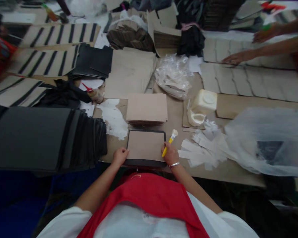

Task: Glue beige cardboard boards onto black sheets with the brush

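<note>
A stack of black sheets (pixel 29 135) lies left on the tabletop (pixel 114 146). Next, the left grip (pixel 120 156) touches the lower left edge of the tan board (pixel 146 145); whether it pinches, I cannot tell. The board rests on a black panel (pixel 145 163). The right grip (pixel 172 154) clasps a yellow brush (pixel 171 140) beside the board's right edge. Farther right lie white strips (pixel 203 150).

And here's my bench (pixel 115 143), packed: a thick spread of black boards (pixel 29 135) on my left, torn white paper (pixel 111 115) next to it, a brown card stack (pixel 147 108) dead ahead, a black-edged panel (pixel 146 145) right before me, and white strips (pixel 206 150) scattered rightward, up against a cloudy plastic bag (pixel 270 132)!
</note>
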{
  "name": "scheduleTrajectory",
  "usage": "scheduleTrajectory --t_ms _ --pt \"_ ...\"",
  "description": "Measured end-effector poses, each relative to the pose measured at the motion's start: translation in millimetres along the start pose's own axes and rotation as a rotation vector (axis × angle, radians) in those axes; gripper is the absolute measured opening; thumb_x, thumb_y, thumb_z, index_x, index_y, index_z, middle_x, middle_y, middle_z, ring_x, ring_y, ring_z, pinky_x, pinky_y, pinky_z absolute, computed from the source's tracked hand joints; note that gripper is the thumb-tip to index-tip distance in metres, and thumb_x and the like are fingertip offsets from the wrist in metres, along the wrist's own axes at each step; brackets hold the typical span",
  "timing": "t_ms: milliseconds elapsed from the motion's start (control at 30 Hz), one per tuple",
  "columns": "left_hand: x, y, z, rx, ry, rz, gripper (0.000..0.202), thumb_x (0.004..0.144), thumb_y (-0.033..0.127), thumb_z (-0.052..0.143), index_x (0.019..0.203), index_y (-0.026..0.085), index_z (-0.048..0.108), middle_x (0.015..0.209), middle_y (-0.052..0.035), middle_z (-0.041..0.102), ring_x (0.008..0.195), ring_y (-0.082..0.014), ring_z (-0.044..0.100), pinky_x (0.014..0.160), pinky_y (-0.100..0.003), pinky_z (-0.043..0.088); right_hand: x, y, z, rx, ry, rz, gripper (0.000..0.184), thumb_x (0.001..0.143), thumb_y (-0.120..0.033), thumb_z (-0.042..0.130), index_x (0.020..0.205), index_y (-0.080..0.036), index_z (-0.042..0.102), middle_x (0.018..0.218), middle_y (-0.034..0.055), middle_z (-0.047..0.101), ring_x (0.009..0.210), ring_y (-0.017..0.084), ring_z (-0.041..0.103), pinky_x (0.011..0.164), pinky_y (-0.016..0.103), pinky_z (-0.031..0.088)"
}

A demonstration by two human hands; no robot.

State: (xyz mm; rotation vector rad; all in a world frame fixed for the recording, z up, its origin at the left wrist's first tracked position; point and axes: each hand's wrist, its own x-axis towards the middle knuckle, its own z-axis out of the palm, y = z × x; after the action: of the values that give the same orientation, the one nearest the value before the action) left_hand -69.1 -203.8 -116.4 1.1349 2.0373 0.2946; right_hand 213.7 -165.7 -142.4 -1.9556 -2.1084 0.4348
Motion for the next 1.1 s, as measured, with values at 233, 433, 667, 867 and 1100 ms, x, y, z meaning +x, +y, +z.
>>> scheduleTrajectory --t_ms 233,433,667,867,1100 --pt "1.6 -2.4 -6.5 -0.033 0.02 -0.047 0.027 0.082 0.039 0.056 0.082 0.014 0.063 0.079 -0.004 0.063 0.07 -0.014 0.058 0.067 -0.029 0.045 2.4 -3.3 -0.2 -0.069 -0.001 -0.049 0.024 0.084 -0.028 0.046 0.099 -0.014 0.059 0.075 0.0062 0.06 0.061 0.013 0.049 0.056 0.025 0.031" --pt "-4.2 -4.7 -4.1 -0.082 -0.004 -0.05 0.033 0.086 0.035 0.051 0.113 0.017 0.054 0.115 -0.0077 0.055 0.098 -0.0198 0.056 0.082 -0.039 0.049 1.7 -6.4 -0.7 -0.109 0.004 -0.033 0.025 0.085 -0.029 0.046 0.1 -0.014 0.06 0.072 0.0062 0.059 0.059 0.014 0.049 0.055 0.025 0.03" --pt "3.7 -4.1 -7.3 -0.016 -0.059 -0.002 0.029 0.085 0.038 0.052 0.099 0.014 0.059 0.096 -0.0058 0.061 0.082 -0.0155 0.059 0.072 -0.032 0.048 2.5 -7.8 -2.7 -0.11 -0.012 -0.032 0.023 0.083 -0.026 0.047 0.098 -0.014 0.059 0.075 0.0075 0.062 0.06 0.015 0.051 0.056 0.025 0.031" --pt "5.0 -1.7 -8.7 0.099 -0.107 0.056 0.027 0.081 0.035 0.053 0.063 0.016 0.06 0.06 -0.0024 0.059 0.06 -0.0143 0.053 0.057 -0.025 0.033 0.4 -10.9 -7.8 -0.154 -0.087 0.009 0.024 0.085 -0.027 0.046 0.104 -0.016 0.057 0.077 0.0069 0.063 0.065 0.016 0.055 0.058 0.025 0.035" --pt "4.7 -0.5 -21.5 0.481 -0.148 0.098 0.039 0.083 0.049 0.043 0.067 0.017 0.059 0.069 -0.0065 0.062 0.067 -0.0194 0.057 0.058 -0.027 0.034 4.3 -18.3 -26.0 -0.186 -0.126 0.077 0.028 0.084 -0.03 0.051 0.106 -0.013 0.056 0.084 0.0146 0.064 0.073 0.023 0.059 0.063 0.031 0.04"
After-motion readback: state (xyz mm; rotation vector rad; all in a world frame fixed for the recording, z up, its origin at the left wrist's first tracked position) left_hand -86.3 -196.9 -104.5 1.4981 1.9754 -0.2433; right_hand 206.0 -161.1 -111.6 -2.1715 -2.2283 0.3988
